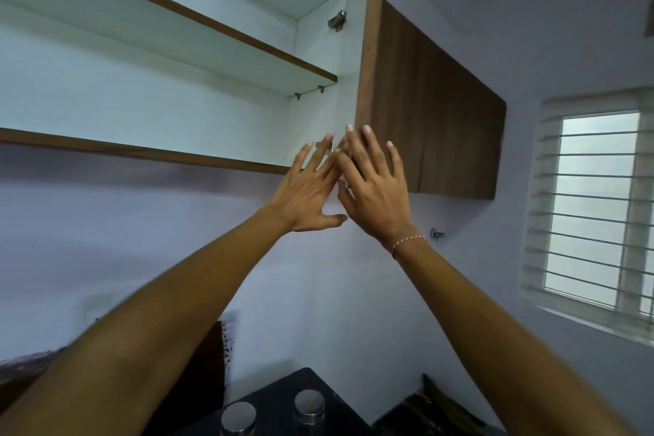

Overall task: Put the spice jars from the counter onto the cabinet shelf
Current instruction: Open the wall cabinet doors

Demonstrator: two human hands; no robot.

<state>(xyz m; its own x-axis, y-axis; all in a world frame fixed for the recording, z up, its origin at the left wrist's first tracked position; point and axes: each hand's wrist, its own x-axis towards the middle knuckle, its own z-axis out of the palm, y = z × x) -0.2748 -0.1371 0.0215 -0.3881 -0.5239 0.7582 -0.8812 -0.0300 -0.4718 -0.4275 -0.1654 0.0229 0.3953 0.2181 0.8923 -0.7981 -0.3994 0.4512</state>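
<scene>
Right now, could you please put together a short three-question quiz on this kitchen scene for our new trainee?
1. True or false: a spice jar already stands on the lowest shelf.
2. How many silver-lidded jars are on the dark counter?
3. The wrist with a thread band belongs to: A) left hand B) right hand.

Key
1. False; the visible shelf is bare.
2. Two: the left jar and the right jar.
3. B.
</scene>
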